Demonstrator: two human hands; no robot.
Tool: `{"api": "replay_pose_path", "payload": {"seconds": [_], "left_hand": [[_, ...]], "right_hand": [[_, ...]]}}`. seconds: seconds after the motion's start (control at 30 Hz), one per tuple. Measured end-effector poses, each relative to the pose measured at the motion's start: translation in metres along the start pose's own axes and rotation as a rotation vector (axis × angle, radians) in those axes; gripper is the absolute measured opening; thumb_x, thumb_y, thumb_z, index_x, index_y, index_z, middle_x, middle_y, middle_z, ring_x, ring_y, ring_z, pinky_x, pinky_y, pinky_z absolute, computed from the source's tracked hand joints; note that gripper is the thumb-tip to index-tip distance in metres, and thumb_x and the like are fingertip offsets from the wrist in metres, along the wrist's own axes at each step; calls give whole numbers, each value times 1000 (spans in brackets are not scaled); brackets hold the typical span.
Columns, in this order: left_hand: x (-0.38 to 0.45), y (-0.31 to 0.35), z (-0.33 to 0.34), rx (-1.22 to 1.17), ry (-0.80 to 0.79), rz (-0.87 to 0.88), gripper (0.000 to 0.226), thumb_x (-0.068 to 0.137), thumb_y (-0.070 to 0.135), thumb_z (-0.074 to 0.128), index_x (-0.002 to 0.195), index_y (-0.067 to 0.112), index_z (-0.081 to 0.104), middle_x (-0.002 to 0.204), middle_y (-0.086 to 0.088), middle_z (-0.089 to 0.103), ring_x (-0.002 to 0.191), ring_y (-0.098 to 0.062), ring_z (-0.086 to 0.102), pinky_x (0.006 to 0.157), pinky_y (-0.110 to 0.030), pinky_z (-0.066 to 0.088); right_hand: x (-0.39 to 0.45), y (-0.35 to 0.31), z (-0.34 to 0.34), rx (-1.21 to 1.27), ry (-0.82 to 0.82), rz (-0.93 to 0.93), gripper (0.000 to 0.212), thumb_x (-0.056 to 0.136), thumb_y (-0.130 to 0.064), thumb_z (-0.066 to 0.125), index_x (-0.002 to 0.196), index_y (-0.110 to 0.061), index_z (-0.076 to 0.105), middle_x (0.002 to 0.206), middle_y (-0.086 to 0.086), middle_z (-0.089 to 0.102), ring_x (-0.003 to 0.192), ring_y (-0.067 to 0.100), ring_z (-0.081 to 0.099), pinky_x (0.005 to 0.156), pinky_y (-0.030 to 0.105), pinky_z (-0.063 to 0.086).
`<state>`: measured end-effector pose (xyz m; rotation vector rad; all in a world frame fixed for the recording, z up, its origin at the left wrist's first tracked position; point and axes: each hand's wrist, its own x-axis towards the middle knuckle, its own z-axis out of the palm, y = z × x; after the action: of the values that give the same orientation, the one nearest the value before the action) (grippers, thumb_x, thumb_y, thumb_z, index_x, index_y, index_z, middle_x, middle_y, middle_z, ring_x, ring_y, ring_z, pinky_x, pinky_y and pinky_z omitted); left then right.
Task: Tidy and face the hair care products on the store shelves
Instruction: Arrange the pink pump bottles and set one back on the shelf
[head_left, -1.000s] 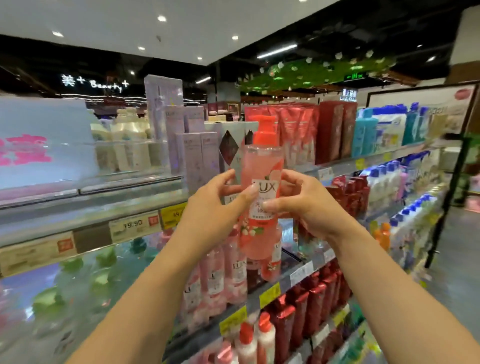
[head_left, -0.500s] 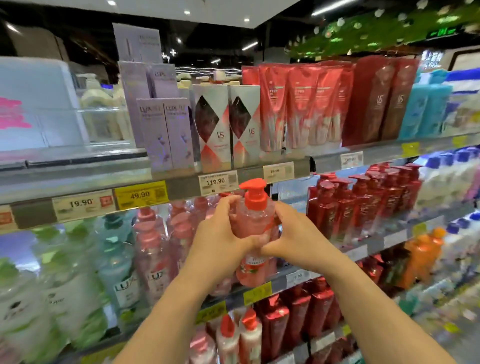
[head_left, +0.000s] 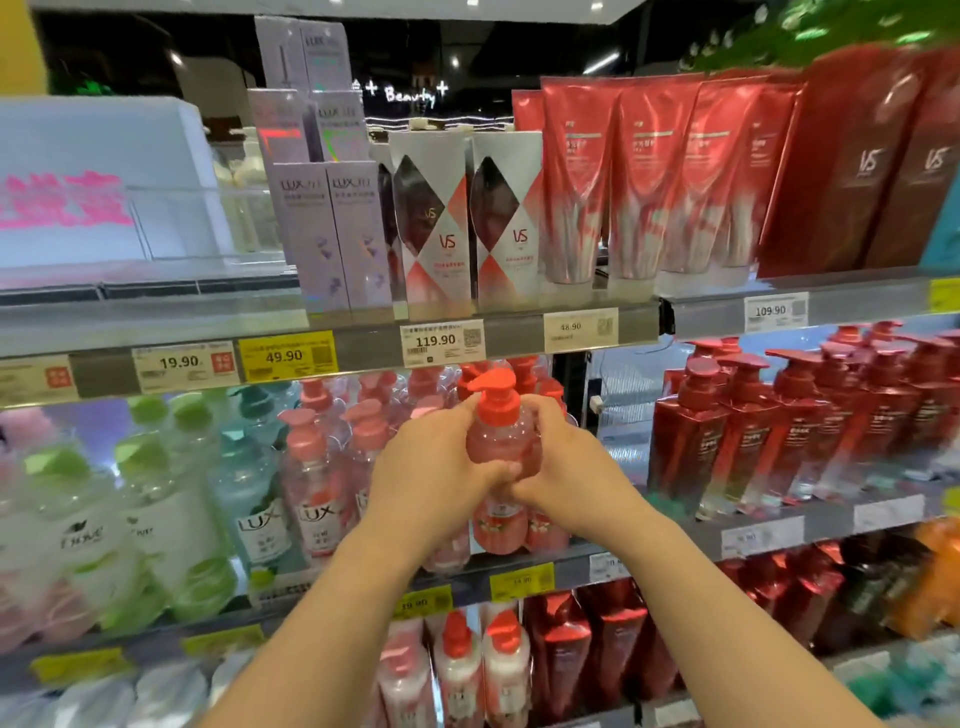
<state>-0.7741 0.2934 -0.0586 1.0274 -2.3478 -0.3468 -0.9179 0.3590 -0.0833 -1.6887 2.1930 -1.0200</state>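
Both my hands, left (head_left: 441, 480) and right (head_left: 566, 475), clamp a pink pump bottle (head_left: 501, 441) below the 119.90 tag (head_left: 441, 343); seemingly nearly seated, its facing and neighbours left.

Pink pump bottle (head_left: 501, 441) label hidden behind both hands; lower shelves blurred.

Hands: two, left (head_left: 431, 483) and right (head_left: 576, 478), around one pump bottle (head_left: 501, 441)
VS boxes (head_left: 434, 223): two, above the pump bottle
Lilac LUX boxes (head_left: 332, 234): two in front, more stacked behind
Red tubes (head_left: 654, 176): four, right of the VS boxes
Yellow price tags (head_left: 285, 356): one left of the 119.90 tag (head_left: 441, 343)
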Motion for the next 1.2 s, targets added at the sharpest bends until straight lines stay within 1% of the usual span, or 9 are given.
{"api": "replay_pose_path", "payload": {"seconds": [0.1,0.23,0.4,0.5,0.6,0.73,0.9,1.03,1.2], "left_hand": [[4,-1,6,49,8,-1,62,71,54,76,128,44,56,87,11,60,96,-18,63,76,-33,53],[11,-2,21,20,2,10,38,65,42,79,100,31,68,95,11,64,90,-15,63,74,-32,51],[15,-11,40,36,5,13,32,76,48,73,101,29,68,94,12,61,90,-14,60,72,-29,47],[17,-12,41,18,5,17,29,81,49,70,96,25,65,84,12,54,77,-12,52,64,-28,37],[16,-14,39,23,11,13,29,83,51,69,90,24,62,82,9,54,77,-15,53,63,-29,36],[15,-20,38,-16,9,22,25,84,47,69,82,26,57,78,8,49,75,-18,52,62,-31,37],[14,-21,37,-16,-12,28,33,87,45,67,82,14,55,81,-3,56,78,-27,58,61,-34,40],[15,-25,39,-17,-39,39,32,90,44,63,93,13,54,90,-7,62,84,-32,62,61,-36,44],[16,-31,37,-75,-62,52,32,87,48,64,99,19,62,92,-6,67,88,-33,64,64,-37,47]], "right_hand": [[2,3,7,-47,41,2,80,74,-28,78,140,-36,33,111,-12,69,98,18,68,81,39,55],[5,11,21,-56,81,-49,85,76,-18,70,145,-45,27,136,-10,60,112,22,65,87,39,53],[9,25,36,24,87,-77,75,77,-6,58,145,-32,41,140,-8,54,127,17,54,101,36,48],[8,22,34,46,75,-23,82,82,-7,58,156,-28,29,149,-2,50,131,21,52,106,40,47],[4,14,32,48,46,27,88,86,-8,59,161,-26,18,156,2,43,134,25,50,110,40,45],[-3,3,34,92,70,78,85,86,-7,59,160,-29,21,153,2,46,122,32,59,105,38,49],[-9,-16,39,120,122,177,80,86,-6,56,157,-27,28,149,3,51,124,33,56,104,39,48],[-13,-30,30,114,139,243,72,87,-4,56,153,-24,36,128,6,65,90,19,61,74,19,46],[-21,-43,33,156,167,328,74,88,-5,55,155,-27,33,99,-4,63,73,10,56,65,21,45]]}}
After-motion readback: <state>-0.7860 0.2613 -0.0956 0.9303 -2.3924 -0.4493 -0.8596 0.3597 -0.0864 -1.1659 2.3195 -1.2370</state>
